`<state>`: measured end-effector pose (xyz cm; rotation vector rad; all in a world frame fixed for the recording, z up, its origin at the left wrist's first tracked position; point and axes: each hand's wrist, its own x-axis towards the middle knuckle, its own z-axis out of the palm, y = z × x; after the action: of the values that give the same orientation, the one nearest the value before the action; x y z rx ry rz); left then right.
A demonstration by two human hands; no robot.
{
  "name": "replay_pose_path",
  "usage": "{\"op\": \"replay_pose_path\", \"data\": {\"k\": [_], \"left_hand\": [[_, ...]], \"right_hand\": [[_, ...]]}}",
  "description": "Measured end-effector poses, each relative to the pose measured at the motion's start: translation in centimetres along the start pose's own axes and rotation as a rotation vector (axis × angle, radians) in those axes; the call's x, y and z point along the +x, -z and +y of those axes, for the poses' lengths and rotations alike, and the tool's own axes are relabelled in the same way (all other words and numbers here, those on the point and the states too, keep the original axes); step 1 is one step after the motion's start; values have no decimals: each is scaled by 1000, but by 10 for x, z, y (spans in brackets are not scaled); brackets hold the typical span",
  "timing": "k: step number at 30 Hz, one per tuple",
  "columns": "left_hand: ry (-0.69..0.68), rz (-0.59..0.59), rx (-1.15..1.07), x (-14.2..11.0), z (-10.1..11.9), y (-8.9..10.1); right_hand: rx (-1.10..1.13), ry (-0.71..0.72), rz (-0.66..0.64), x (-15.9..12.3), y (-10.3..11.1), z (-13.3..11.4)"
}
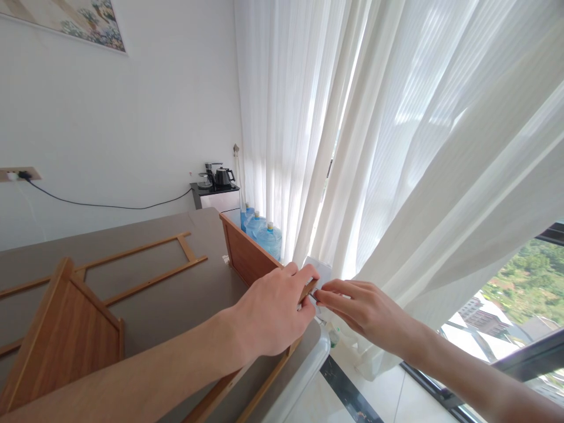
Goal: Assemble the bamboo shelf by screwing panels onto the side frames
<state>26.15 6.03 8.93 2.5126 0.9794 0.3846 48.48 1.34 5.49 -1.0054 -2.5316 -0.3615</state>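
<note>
My left hand (275,311) grips the near end of an upright wooden panel (244,254) that stands on edge along the right side of the brown table (167,299). Its fingers curl over the panel's top corner. My right hand (361,306) reaches in from the right, fingers pinched together at that same corner, touching something small that I cannot make out. A white object (321,269) shows just behind the fingertips.
A wooden frame (145,267) lies flat on the table, and another wooden piece (66,332) sits at the near left. Water bottles (264,235) and a cabinet with a kettle (220,188) stand by the white curtain (396,147). A cable (97,204) runs along the wall.
</note>
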Motion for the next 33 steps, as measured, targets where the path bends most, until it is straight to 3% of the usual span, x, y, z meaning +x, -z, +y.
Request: {"op": "replay_pose_path", "data": {"k": [6, 13, 33], "left_hand": [[-1, 6, -2, 0, 0, -2], [-4, 17, -2, 0, -1, -2], [-14, 30, 14, 0, -2, -5]], "right_hand": [[-47, 12, -26, -1, 0, 1], [-247, 133, -15, 7, 13, -4], [-290, 206, 15, 17, 23, -8]]}}
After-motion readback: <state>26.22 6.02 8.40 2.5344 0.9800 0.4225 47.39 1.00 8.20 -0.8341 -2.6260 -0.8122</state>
